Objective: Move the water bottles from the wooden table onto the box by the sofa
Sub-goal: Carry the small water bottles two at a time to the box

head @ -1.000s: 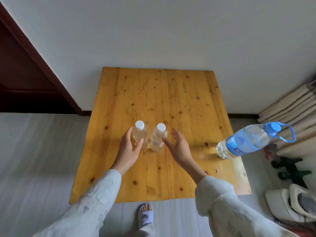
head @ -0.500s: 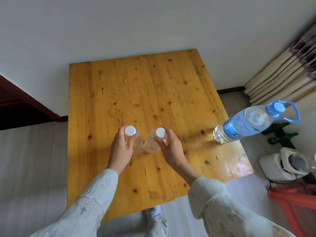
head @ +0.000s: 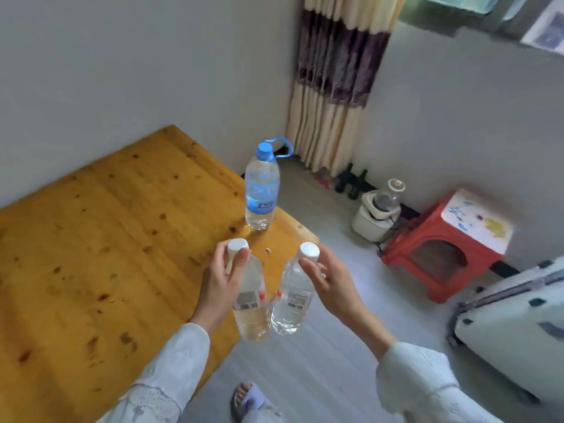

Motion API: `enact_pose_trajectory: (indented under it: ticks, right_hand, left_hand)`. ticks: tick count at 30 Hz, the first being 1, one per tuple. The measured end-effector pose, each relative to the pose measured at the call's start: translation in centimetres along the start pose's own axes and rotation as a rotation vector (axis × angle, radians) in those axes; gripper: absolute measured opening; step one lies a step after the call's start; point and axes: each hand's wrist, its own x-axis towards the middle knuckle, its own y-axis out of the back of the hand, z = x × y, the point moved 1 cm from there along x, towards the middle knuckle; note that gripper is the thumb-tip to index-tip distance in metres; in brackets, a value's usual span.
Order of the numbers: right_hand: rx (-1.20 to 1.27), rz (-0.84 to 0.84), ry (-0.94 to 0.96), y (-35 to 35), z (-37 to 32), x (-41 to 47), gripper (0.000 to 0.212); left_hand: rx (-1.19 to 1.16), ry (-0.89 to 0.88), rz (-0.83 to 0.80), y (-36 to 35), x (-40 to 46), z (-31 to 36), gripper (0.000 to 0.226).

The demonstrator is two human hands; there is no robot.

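My left hand (head: 220, 285) grips a small clear water bottle with a white cap (head: 251, 312) by its neck, lifted off the wooden table (head: 100, 254). Beside it, my right hand (head: 329, 285) holds a second small white-capped bottle (head: 291, 303) the same way, over the table's right edge and the floor. Both bottles hang close together, nearly touching. A larger bottle with a blue cap and blue label (head: 262, 190) stands upright near the table's far right corner. The box and the sofa are not in view.
A striped curtain (head: 332, 87) hangs at the back. On the grey floor to the right stand dark glass bottles (head: 351, 181), a white appliance (head: 377, 215), a red plastic stool (head: 442, 251) and a white case (head: 518, 325). My slippered foot (head: 247, 401) is below.
Both hands closed on the two small bottles and lifted them off the table. The view swung right, bringing the curtain, stool and white case into sight.
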Motion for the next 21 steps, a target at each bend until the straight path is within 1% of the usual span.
enact_pose_trajectory:
  ticks: [2,4,6,7,8,11,13,14,17,19,21]
  right_hand:
    - [0.041,0.124,-0.036,4.8,1.2,-3.5,0.019]
    - [0.070,0.259,-0.064,9.5,2.3,-7.9,0.031]
    - [0.081,0.395,-0.084,14.1,3.1,-12.8,0.047]
    - [0.084,0.458,-0.097,16.4,3.6,-15.4,0.052]
    - [0.091,0.514,-0.109,18.4,4.0,-18.0,0.053]
    - [0.124,0.686,-0.184,24.1,5.6,-26.0,0.039]
    - [0.140,0.818,-0.250,27.4,6.8,-31.2,0.038]
    - [0.144,0.895,-0.279,29.0,7.3,-33.7,0.040]
    - [0.162,1.120,-0.339,33.6,8.7,-40.8,0.039]
    - [0.177,1.245,-0.378,36.3,9.4,-45.1,0.035]
    - [0.185,1.357,-0.402,38.6,10.2,-49.1,0.025]
  left_hand:
    - [-0.006,-0.082,-0.123,-4.6,-1.5,2.6,0.042]
    - [-0.013,-0.154,-0.238,-9.5,-4.0,5.1,0.039]
    - [-0.030,-0.211,-0.360,-14.5,-7.2,7.3,0.047]
    - [-0.039,-0.233,-0.422,-17.0,-9.0,8.4,0.053]
    - [-0.049,-0.245,-0.480,-19.5,-10.8,9.3,0.057]
    - [-0.098,-0.287,-0.678,-27.3,-16.2,11.6,0.060]
    - [-0.112,-0.325,-0.820,-32.6,-20.1,13.0,0.058]
    - [-0.114,-0.350,-0.889,-35.2,-22.3,14.0,0.054]
    - [-0.126,-0.408,-1.094,-42.3,-28.4,16.6,0.025]
    - [-0.129,-0.459,-1.200,-46.7,-31.8,18.0,0.026]
    - [-0.134,-0.489,-1.300,-50.9,-35.3,19.2,0.026]
